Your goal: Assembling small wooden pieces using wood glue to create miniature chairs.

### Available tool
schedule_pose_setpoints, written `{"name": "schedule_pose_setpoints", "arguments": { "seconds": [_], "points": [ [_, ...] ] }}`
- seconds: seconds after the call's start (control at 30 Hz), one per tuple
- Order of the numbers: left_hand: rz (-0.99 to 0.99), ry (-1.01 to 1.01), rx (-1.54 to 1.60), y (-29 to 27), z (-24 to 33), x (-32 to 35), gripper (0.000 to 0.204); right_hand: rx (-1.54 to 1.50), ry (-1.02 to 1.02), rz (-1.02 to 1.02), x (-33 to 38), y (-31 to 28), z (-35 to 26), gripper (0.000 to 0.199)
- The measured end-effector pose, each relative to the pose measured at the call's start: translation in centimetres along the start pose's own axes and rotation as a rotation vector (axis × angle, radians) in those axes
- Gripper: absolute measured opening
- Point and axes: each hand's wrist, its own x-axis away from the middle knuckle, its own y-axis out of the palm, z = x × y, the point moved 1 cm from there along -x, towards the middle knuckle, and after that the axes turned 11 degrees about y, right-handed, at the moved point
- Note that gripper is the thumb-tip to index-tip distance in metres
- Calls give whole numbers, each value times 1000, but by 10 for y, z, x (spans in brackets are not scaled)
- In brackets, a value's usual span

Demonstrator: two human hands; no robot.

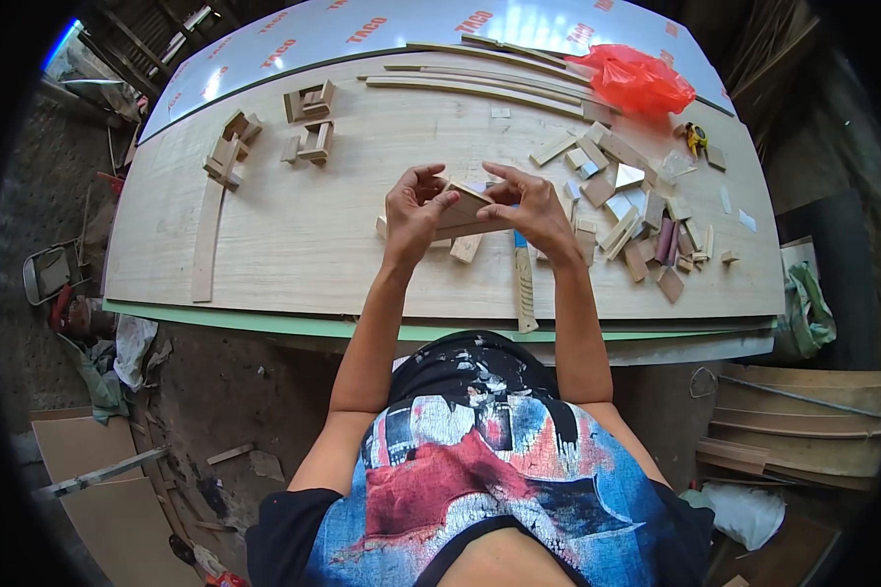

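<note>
Over the middle of the table, my left hand (418, 213) and my right hand (531, 207) are closed on a small wooden piece (468, 202), one at each side. The piece is tilted, and my fingers partly cover it. Its exact make-up cannot be told. Beneath my hands lie several wood blocks (466, 248), partly hidden. A hammer (525, 289) with a pale handle and some blue near its hidden upper end rests beside my right wrist, its handle toward the table's near edge.
Several small wooden assemblies (315, 142) stand at the left, near a long flat strip (208, 240). Loose offcuts (646, 210) are heaped at the right. Long thin sticks (480, 90), a red plastic bag (636, 78) and a yellow tape measure (696, 139) lie farther back.
</note>
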Motion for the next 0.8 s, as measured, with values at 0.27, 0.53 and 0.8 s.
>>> {"name": "schedule_pose_setpoints", "arguments": {
  "seconds": [0.27,0.53,0.8],
  "points": [
    [35,-36,61,-3,10,-4,37,-48,26,9,0,-11,-2,60],
    [18,-119,81,-2,8,-3,38,-16,109,-98,2,-9,5,68],
    [-19,-139,115,-4,6,0,40,61,152,-58,2,1,6,66]
  ]
}}
